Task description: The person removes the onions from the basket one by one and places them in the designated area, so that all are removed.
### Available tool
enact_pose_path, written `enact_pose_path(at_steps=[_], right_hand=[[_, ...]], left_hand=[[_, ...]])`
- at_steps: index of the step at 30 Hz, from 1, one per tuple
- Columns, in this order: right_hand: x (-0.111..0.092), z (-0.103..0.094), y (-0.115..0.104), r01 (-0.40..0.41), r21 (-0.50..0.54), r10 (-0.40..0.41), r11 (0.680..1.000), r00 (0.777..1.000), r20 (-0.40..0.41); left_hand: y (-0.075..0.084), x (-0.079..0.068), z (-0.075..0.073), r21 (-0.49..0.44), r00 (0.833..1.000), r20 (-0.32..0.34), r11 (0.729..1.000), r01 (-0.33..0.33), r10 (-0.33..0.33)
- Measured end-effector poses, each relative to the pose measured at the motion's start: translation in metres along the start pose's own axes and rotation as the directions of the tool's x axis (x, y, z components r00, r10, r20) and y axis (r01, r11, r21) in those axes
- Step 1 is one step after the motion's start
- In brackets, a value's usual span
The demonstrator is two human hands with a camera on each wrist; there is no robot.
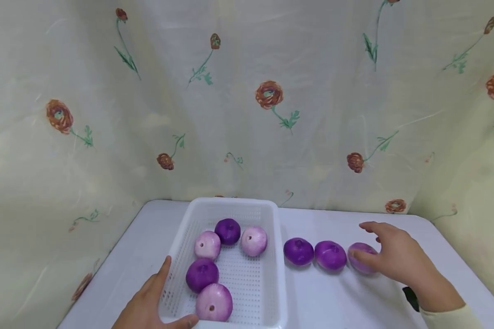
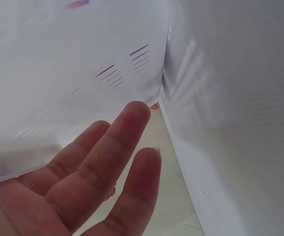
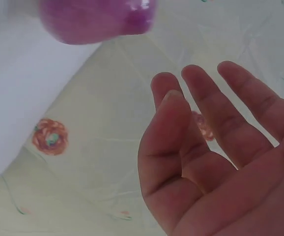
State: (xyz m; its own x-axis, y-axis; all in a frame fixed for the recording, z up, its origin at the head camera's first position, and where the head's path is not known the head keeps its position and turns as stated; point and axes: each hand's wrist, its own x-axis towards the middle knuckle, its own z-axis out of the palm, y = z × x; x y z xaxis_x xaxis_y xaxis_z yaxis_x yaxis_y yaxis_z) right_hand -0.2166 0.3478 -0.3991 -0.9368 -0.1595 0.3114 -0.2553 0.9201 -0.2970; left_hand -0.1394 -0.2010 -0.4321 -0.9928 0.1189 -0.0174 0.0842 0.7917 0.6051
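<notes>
A white plastic basket (image 1: 277, 274) holds several purple onions, some dark like this onion (image 1: 202, 275) and some pale like this onion (image 1: 214, 302). My left hand (image 1: 146, 299) rests at its near left corner, fingers extended along the outer wall and thumb by the near rim. In the left wrist view, those fingers (image 2: 127, 130) lie loosely beside the slotted wall. Right of the basket, two dark onions (image 1: 298, 252) and a paler onion (image 1: 363, 258) sit in a row. My right hand (image 1: 401, 251) hovers over the paler one, fingers spread and holding nothing, partly hiding it.
A white table (image 1: 321, 297) bears the basket and onions. Curtains (image 1: 313, 137) with printed flowers hang behind the table and along both sides. A dark band (image 1: 410, 298) is at my right wrist, by a pale sleeve.
</notes>
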Motion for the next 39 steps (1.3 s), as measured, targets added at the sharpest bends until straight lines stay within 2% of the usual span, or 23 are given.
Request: enact_pose_path(at_steps=[5,11,16,19,21,22,25,27,30,35,39], right_hand=[[0.013,-0.006,-0.009,0.045,-0.014,-0.045,0.999,0.999,0.007],[0.027,-0.014,-0.035,0.13,-0.025,-0.129,0.991,0.991,0.027],[0.034,-0.016,-0.072,0.231,-0.023,-0.229,0.973,0.972,0.055],[0.039,-0.015,-0.101,0.317,-0.016,-0.315,0.948,0.947,0.065],[0.043,-0.014,-0.12,0.395,-0.004,-0.393,0.919,0.916,0.076],[0.045,-0.013,-0.13,0.44,0.013,-0.44,0.898,0.894,0.083],[0.049,-0.009,-0.159,0.549,0.075,-0.554,0.832,0.819,0.151],[0.052,-0.005,-0.178,0.595,0.115,-0.604,0.796,0.767,0.215],[0.057,0.003,-0.204,0.638,0.14,-0.646,0.757,0.7,0.305],[0.064,0.018,-0.243,0.716,0.12,-0.695,0.688,0.603,0.392],[0.07,0.029,-0.265,0.767,0.086,-0.716,0.636,0.546,0.435]], left_hand=[[0.001,-0.001,-0.002,0.001,1.0,0.005,1.0,0.003,-0.003],[0.0,-0.003,-0.003,0.005,1.0,-0.005,1.0,-0.011,0.011],[0.001,-0.004,-0.004,0.013,1.0,0.0,1.0,-0.011,0.011],[0.001,-0.003,-0.004,0.019,1.0,-0.002,1.0,-0.004,0.004],[0.002,-0.003,-0.002,0.017,1.0,-0.001,1.0,0.008,-0.008],[0.002,-0.002,-0.002,0.015,1.0,0.0,1.0,0.014,-0.014],[0.004,0.0,0.0,0.014,0.999,0.009,0.999,0.038,-0.038],[0.005,0.001,0.0,0.021,0.998,0.013,0.998,0.053,-0.053],[0.007,0.001,0.0,0.033,0.998,0.015,0.997,0.064,-0.064],[0.007,0.0,-0.001,0.03,0.998,0.013,0.998,0.058,-0.059],[0.004,-0.001,0.0,0.027,0.999,-0.005,0.999,0.033,-0.033]])
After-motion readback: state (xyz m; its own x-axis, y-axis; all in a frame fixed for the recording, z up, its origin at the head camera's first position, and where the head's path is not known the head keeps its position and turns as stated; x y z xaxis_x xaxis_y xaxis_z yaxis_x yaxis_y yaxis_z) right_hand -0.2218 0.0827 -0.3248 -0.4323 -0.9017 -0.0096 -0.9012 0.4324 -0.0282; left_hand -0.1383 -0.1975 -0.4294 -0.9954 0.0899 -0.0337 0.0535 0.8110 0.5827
